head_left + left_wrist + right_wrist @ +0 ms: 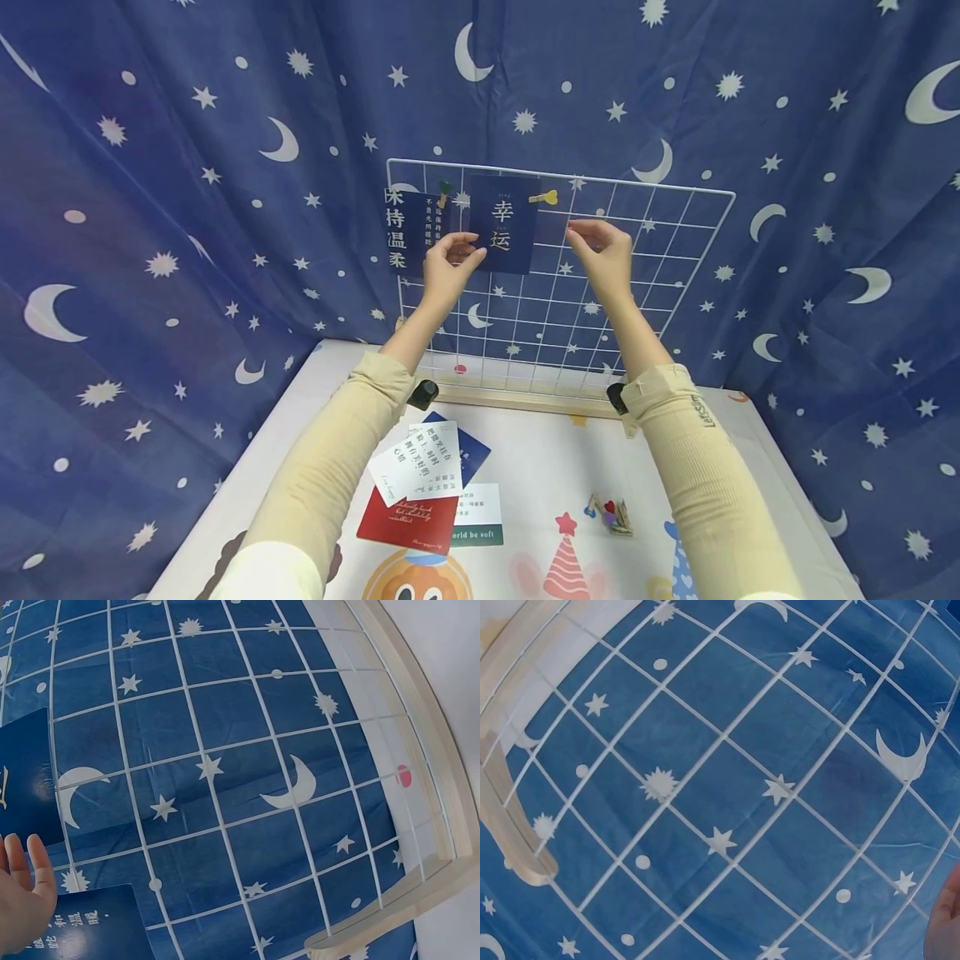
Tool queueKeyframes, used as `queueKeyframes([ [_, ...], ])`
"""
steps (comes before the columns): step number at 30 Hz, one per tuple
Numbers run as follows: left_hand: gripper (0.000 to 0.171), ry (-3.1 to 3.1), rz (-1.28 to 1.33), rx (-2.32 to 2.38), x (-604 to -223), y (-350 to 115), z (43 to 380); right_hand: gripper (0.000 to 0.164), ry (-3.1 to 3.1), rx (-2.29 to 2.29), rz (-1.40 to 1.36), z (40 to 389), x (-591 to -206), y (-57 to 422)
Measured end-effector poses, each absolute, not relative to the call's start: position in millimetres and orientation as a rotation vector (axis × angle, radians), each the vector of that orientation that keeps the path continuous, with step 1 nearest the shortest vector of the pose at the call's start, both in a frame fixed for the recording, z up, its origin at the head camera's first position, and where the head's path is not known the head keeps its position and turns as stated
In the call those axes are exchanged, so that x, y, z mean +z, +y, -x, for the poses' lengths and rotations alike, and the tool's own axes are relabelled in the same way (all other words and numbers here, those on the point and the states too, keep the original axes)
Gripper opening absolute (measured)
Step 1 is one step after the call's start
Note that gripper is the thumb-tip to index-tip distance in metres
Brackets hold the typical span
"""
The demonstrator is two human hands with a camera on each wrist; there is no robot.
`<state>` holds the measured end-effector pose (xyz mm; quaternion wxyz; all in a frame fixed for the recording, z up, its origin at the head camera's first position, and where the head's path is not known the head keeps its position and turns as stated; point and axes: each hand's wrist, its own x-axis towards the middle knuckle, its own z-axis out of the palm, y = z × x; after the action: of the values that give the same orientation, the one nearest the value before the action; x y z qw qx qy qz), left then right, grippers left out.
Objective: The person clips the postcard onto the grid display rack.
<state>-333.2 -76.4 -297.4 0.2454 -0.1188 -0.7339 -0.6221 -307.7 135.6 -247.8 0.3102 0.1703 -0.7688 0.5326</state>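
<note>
A dark blue card (517,208) with large pale and gold characters hangs against the white wire grid panel (637,179). My left hand (448,271) is at its lower left edge, thumb and forefinger slightly apart, with the tips over the card. In the left wrist view, fingers (39,870) lie by the card's edge. A small yellow heart clip (545,197) sits at the card's upper right edge. To the right of the card, my right hand (606,254) is before the grid, thumb and forefinger close together, nothing visible between them.
Left of it hangs another blue card (420,233), with a green clip (444,192) near its top. A wooden base (525,398) supports the grid. On the table lie white cards (435,458), a red card (408,521) and a small pile of clips (613,518).
</note>
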Motion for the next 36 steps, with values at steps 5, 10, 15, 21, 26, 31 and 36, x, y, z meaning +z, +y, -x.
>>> queueKeyframes([
  [5, 0.036, -2.031, 0.401, -1.718, -302.1, -78.8, 329.4, 0.022, -2.027, 1.401, -0.469, 304.7, -254.8, 140.0],
  [10, 0.043, -2.057, 0.454, -1.721, -306.0, -81.4, 326.1, 0.021, -2.017, 1.39, -0.496, 303.7, -262.0, 147.1],
  [15, 0.045, -2.094, 0.47, -1.709, -309.8, -86.4, 321.3, 0.021, -2.018, 1.387, -0.507, 316.6, -278.0, 161.0],
  [21, 0.047, -2.121, 0.468, -1.723, -315.9, -93.4, 316.1, 0.023, -2.037, 1.394, -0.506, 324.5, -293.7, 172.1],
  [26, 0.046, -2.132, 0.461, -1.724, -320.7, -97.2, 313.6, 0.026, -2.031, 1.443, -0.558, 311.0, -292.2, 171.6],
  [31, 0.046, -2.14, 0.464, -1.717, -324.8, -99.5, 311.5, 0.027, -2.063, 1.421, -0.594, 290.5, -286.1, 167.8],
  [36, 0.044, -2.187, 0.496, -1.706, -330.9, -104.3, 306.6, 0.027, -2.111, 1.41, -0.604, 284.2, -292.1, 167.5],
])
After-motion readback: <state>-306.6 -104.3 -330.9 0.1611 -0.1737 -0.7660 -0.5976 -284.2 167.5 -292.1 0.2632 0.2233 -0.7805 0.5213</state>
